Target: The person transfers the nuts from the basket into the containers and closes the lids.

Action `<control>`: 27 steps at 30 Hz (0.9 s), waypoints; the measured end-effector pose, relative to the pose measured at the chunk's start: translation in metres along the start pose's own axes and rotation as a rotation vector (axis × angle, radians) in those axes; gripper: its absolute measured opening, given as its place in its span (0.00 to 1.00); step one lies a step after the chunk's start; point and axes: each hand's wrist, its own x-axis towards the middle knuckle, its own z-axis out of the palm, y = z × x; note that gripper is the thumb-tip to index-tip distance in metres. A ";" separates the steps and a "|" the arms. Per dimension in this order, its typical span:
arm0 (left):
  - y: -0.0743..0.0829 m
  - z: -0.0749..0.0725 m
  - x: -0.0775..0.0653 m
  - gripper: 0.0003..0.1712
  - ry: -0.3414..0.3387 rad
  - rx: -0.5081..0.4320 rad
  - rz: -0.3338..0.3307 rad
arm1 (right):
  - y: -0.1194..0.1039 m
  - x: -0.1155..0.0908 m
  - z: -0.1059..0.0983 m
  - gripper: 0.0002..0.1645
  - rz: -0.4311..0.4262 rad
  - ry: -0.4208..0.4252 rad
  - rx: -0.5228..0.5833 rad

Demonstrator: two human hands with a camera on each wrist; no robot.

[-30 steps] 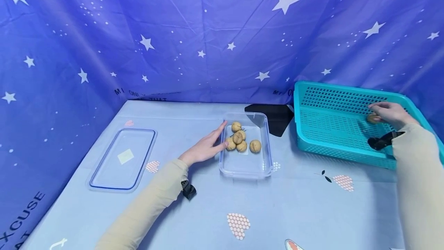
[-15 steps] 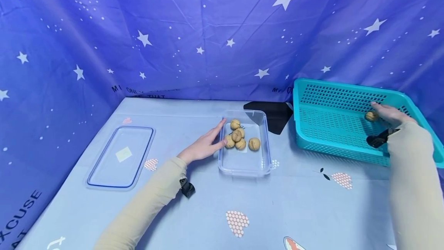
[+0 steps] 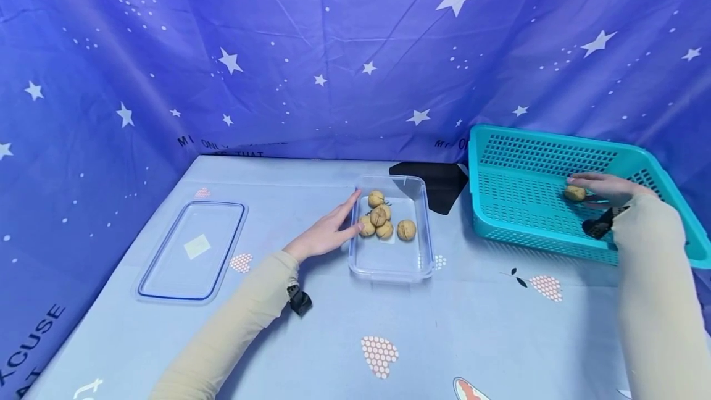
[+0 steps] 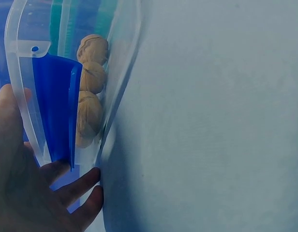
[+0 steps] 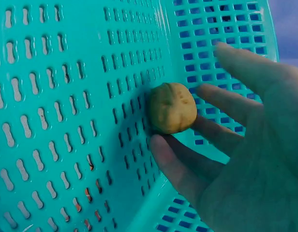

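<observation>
In the head view my left hand [image 3: 322, 234] rests at the left side of a clear plastic box [image 3: 391, 276], its fingers extended along the wall and its thumb over the rim. Several walnuts [image 3: 407, 230] lie inside, most of them clustered at the left. The left wrist view shows the fingers spread against the box's wall beside a blue clip flap [image 4: 54, 106]. Over to the right, my right hand [image 3: 608, 187] is inside a turquoise basket [image 3: 513, 193]. A single walnut [image 5: 172, 108] sits on the basket's floor, with loosely spread fingers [image 5: 226, 104] close around it.
A clear lid with a blue seal [image 3: 191, 252] lies flat on the table at the left. Behind the box is a black patch [image 3: 439, 187], partly under the basket's left side. A blue star-printed curtain [image 3: 328, 48] hangs along the back.
The right hand and the walnut by it have moved left across the basket floor, and the fingers have loosened. The left hand stays at the box. The head view has shifted slightly.
</observation>
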 end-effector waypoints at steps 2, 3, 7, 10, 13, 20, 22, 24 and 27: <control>0.000 0.000 0.000 0.44 0.001 0.004 0.002 | 0.001 0.002 0.001 0.43 -0.037 -0.010 -0.045; 0.000 0.000 0.000 0.44 0.001 0.007 0.002 | 0.001 0.002 0.002 0.41 -0.048 -0.007 -0.056; 0.000 0.000 0.000 0.44 0.002 0.010 0.004 | 0.003 0.006 0.004 0.39 -0.075 -0.004 -0.065; 0.001 -0.001 -0.001 0.44 0.002 0.007 0.009 | 0.002 0.009 0.005 0.37 -0.087 0.007 -0.023; 0.001 -0.001 -0.001 0.44 0.002 0.009 0.013 | 0.000 0.010 0.006 0.32 -0.095 0.038 0.040; 0.002 -0.001 0.000 0.43 -0.006 0.012 0.007 | -0.007 0.007 0.010 0.29 -0.104 0.076 0.066; 0.001 -0.001 0.000 0.43 -0.005 0.014 0.009 | -0.009 0.007 0.011 0.30 -0.111 0.084 0.053; 0.001 -0.001 -0.001 0.43 -0.002 0.013 0.009 | -0.011 0.008 0.011 0.31 -0.120 0.086 0.043; 0.001 -0.001 -0.002 0.44 -0.002 0.014 0.009 | -0.015 0.007 0.013 0.32 -0.130 0.094 0.051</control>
